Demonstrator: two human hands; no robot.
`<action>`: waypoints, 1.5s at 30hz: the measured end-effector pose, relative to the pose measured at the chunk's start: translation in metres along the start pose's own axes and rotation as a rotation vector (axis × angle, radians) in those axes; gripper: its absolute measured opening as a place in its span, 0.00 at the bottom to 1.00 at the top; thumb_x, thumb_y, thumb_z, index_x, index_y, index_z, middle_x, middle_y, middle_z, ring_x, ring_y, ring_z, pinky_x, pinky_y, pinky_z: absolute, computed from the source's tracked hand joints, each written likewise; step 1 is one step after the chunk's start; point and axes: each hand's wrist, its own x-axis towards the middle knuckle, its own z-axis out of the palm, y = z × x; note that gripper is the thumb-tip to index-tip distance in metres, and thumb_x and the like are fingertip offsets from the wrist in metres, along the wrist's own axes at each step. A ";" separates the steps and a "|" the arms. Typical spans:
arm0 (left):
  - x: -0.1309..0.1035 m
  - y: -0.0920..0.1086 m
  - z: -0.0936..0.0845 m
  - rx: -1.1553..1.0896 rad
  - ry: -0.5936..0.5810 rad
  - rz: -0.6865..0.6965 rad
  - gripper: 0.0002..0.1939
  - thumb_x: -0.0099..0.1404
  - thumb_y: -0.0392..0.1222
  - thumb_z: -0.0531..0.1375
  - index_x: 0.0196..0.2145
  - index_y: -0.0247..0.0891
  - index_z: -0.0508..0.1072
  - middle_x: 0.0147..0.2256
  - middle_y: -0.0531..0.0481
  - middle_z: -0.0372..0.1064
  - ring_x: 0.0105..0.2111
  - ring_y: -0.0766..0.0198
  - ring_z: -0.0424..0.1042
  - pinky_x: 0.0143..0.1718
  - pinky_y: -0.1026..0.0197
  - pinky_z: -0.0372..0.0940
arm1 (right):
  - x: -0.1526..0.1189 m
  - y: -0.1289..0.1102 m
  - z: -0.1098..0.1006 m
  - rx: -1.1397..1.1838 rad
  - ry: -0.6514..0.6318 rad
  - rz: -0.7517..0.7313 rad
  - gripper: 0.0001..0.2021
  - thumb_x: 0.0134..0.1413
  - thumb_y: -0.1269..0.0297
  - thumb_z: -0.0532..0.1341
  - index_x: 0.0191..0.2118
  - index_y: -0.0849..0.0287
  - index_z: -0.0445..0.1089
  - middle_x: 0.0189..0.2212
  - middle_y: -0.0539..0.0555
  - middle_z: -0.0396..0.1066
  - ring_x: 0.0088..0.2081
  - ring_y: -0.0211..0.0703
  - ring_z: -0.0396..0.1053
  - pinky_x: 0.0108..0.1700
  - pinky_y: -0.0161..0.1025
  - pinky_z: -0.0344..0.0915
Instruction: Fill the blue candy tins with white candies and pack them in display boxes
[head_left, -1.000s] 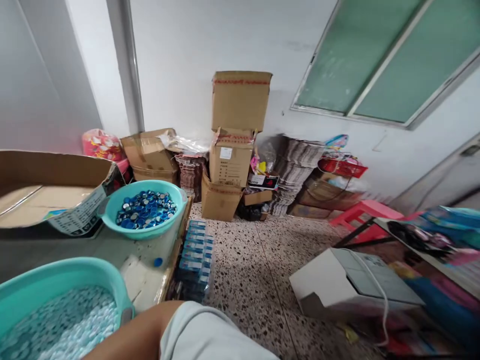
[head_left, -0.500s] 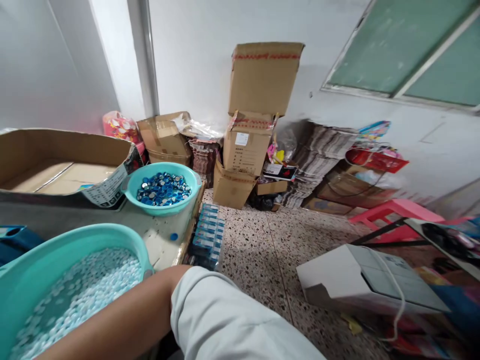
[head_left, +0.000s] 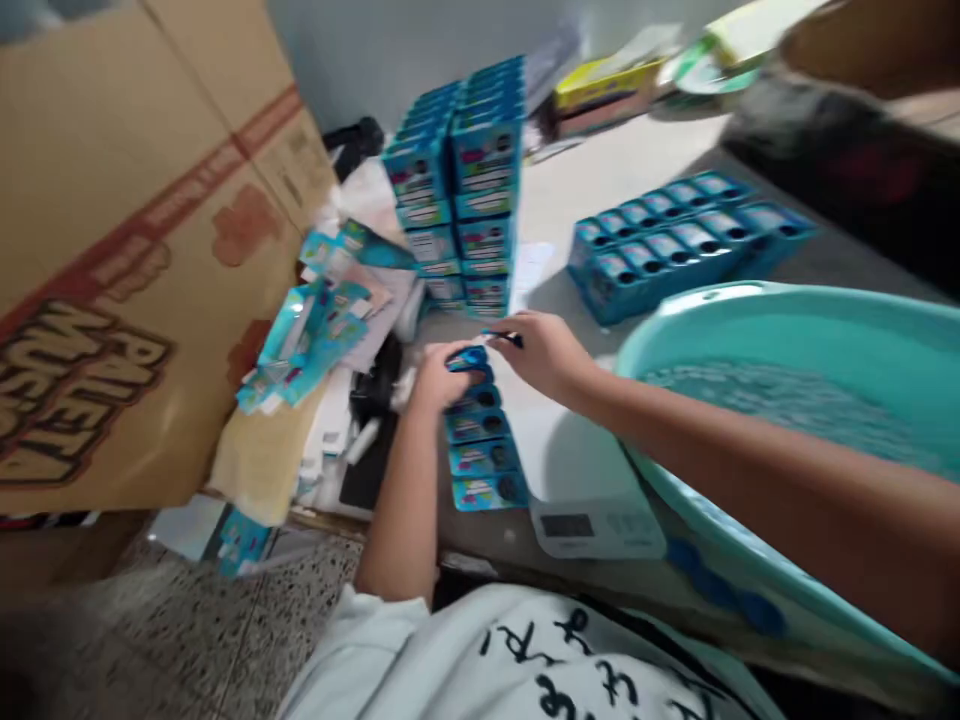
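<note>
A row of small blue boxes (head_left: 484, 457) lies on the table in front of my body. My left hand (head_left: 442, 378) is at the row's far end, its fingers wrapped round the last box. Close beside it, my right hand (head_left: 529, 345) is closed in a pinch on a small dark, thin item that is too blurred to name. A white scale (head_left: 581, 470) stands right of the row, under my right forearm. The large turquoise basin (head_left: 697, 300) at the right holds many small pale pieces.
Stacked blue boxes (head_left: 487, 180) stand at the back, with another block of boxes (head_left: 675, 240) to their right. A big cardboard box (head_left: 135, 250) rises at the left, beside scattered blue packaging (head_left: 307, 330). A dark-sided carton is at the upper right.
The view has swung from the floor, wall and cartons to the table with the blue boxes. Both hands now show at the row, where earlier only one arm was visible.
</note>
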 end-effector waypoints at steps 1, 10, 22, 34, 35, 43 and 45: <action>-0.001 -0.007 -0.012 0.020 0.030 -0.025 0.21 0.57 0.39 0.72 0.48 0.36 0.78 0.51 0.42 0.71 0.51 0.53 0.73 0.58 0.48 0.68 | 0.007 0.003 0.010 -0.023 0.001 0.062 0.06 0.61 0.72 0.62 0.36 0.62 0.78 0.33 0.56 0.75 0.35 0.46 0.70 0.39 0.38 0.63; -0.013 -0.008 0.002 -0.211 0.042 -0.154 0.29 0.48 0.32 0.71 0.50 0.38 0.77 0.45 0.45 0.75 0.48 0.54 0.74 0.57 0.52 0.68 | 0.044 -0.003 0.020 -0.189 -0.003 0.114 0.10 0.64 0.69 0.56 0.32 0.62 0.72 0.32 0.58 0.70 0.35 0.48 0.64 0.39 0.39 0.59; -0.016 -0.011 -0.011 -0.461 -0.033 -0.161 0.26 0.50 0.36 0.68 0.49 0.36 0.75 0.49 0.42 0.75 0.52 0.50 0.72 0.58 0.50 0.67 | 0.045 0.000 0.059 -0.092 0.056 -0.047 0.08 0.65 0.71 0.54 0.38 0.60 0.71 0.39 0.59 0.69 0.43 0.52 0.67 0.48 0.44 0.66; -0.015 -0.020 -0.011 -0.666 -0.129 -0.239 0.33 0.43 0.35 0.67 0.50 0.35 0.74 0.41 0.47 0.77 0.43 0.51 0.76 0.46 0.53 0.73 | 0.047 -0.001 0.062 -0.161 -0.033 -0.077 0.09 0.65 0.74 0.54 0.41 0.62 0.72 0.42 0.61 0.69 0.47 0.53 0.68 0.54 0.48 0.68; -0.015 -0.019 -0.009 -0.660 -0.116 -0.245 0.32 0.43 0.35 0.67 0.50 0.35 0.74 0.40 0.47 0.77 0.43 0.51 0.76 0.46 0.52 0.73 | 0.048 -0.002 0.062 -0.173 -0.040 -0.065 0.08 0.65 0.74 0.54 0.40 0.62 0.72 0.43 0.62 0.68 0.48 0.54 0.68 0.54 0.49 0.68; -0.021 -0.025 0.006 -0.537 0.031 -0.242 0.60 0.49 0.31 0.66 0.73 0.46 0.41 0.55 0.46 0.71 0.50 0.56 0.76 0.52 0.56 0.71 | 0.047 0.002 0.066 -0.186 -0.125 -0.057 0.07 0.66 0.73 0.54 0.41 0.59 0.69 0.42 0.62 0.66 0.51 0.58 0.66 0.56 0.54 0.66; -0.021 -0.028 0.010 -0.542 0.045 -0.258 0.62 0.49 0.30 0.66 0.74 0.46 0.37 0.52 0.47 0.73 0.49 0.56 0.76 0.51 0.57 0.71 | 0.047 0.005 0.067 -0.174 -0.135 -0.058 0.06 0.67 0.71 0.54 0.41 0.59 0.68 0.42 0.61 0.66 0.51 0.58 0.66 0.56 0.55 0.66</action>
